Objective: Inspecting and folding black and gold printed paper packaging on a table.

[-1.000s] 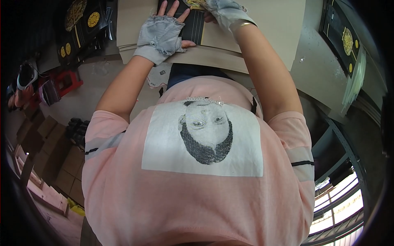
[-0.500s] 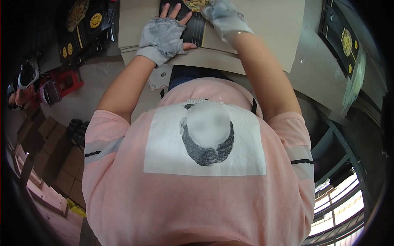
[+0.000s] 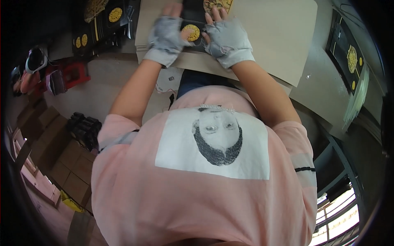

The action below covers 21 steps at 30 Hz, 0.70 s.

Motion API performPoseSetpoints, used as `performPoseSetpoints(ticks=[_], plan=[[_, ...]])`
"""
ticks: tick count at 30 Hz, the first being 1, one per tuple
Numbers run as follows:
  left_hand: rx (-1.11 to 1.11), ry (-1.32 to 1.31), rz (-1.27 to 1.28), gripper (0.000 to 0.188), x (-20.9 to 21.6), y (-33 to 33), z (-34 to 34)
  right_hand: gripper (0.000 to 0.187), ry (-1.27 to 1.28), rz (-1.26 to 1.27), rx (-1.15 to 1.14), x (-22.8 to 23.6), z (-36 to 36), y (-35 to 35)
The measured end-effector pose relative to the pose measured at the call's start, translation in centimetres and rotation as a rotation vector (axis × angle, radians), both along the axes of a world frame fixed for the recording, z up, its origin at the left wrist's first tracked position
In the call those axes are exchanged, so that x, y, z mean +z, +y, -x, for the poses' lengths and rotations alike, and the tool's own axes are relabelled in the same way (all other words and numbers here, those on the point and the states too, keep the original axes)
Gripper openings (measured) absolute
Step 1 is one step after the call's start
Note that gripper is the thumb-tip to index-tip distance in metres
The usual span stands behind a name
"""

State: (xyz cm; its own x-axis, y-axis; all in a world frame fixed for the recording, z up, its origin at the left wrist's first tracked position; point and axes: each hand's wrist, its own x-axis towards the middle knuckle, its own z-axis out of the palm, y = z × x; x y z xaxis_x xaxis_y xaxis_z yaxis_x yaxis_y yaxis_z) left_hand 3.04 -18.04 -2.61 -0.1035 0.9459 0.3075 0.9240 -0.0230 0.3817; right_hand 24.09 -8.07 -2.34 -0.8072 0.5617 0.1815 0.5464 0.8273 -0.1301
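A black sheet or panel [image 3: 193, 11] with gold printed patterns lies on a large grey board [image 3: 275, 37] in front of me. Its near part carries a round gold disc [image 3: 191, 33]. My left hand [image 3: 165, 37], in a grey fingerless glove, is at the panel's left edge. Motion blurs it, but its fingers stretch forward and the thumb reaches onto the disc. My right hand [image 3: 230, 39], gloved alike, rests with outstretched fingers on the panel's right side, just below a larger gold pattern [image 3: 218, 5]. The panel's far end is out of view.
Similar black and gold panels lie to the left [image 3: 98, 30] and right [image 3: 347, 51]. Beside the right one is a stack of pale sheets [image 3: 356, 100]. A red stool [image 3: 78, 73] and cardboard boxes [image 3: 67, 164] stand at left, a metal frame [image 3: 338, 151] at right.
My right hand has come back toward me from the panel's far part. The gold disc now shows on the near part, where dark surface with thin lines showed before. The whole view has shifted.
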Motion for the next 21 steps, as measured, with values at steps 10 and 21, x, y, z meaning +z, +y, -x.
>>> performPoseSetpoints(ticks=[10,21], plan=[[0.122,0.474,0.541,0.080,0.9,-2.1,-0.4,0.066,-0.180,0.118,-0.006,1.0,0.5,0.2],[0.260,0.381,0.244,0.074,-1.9,12.6,2.8,0.066,-0.210,0.211,0.005,1.5,0.9,0.8]])
